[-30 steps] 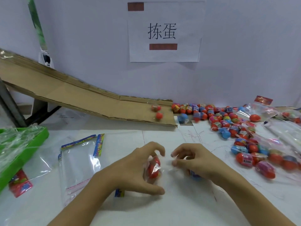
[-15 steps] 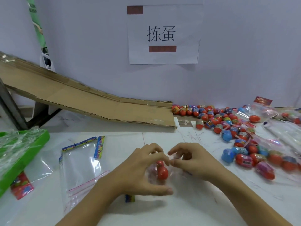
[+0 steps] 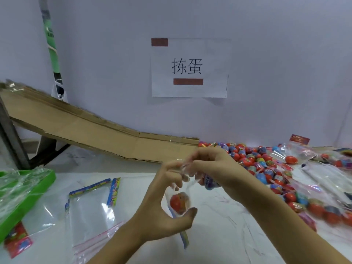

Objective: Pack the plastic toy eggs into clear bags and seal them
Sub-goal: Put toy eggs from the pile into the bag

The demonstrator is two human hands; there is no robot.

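Both hands hold a small clear bag point(image 3: 185, 187) up above the white table. A red toy egg point(image 3: 178, 201) hangs in the bag's bottom. My left hand point(image 3: 167, 208) pinches the bag's top edge with its fingers, and its thumb lies under the egg. My right hand point(image 3: 215, 168) pinches the same top edge from the right and also holds a blue-purple egg point(image 3: 208, 182) under its palm. A heap of loose red and blue eggs point(image 3: 253, 161) lies at the right.
Empty clear bags point(image 3: 89, 206) with coloured headers lie flat at the left. A green tray point(image 3: 24, 202) holding crumpled plastic stands at the far left. A cardboard ramp point(image 3: 91, 134) slopes down along the wall. Filled bags point(image 3: 293, 155) lie at the far right.
Both hands rose from the table, lifting the bag so the red egg now hangs in it. The camera view tilted upward. The eggs on the ramp have rolled down to the heap.
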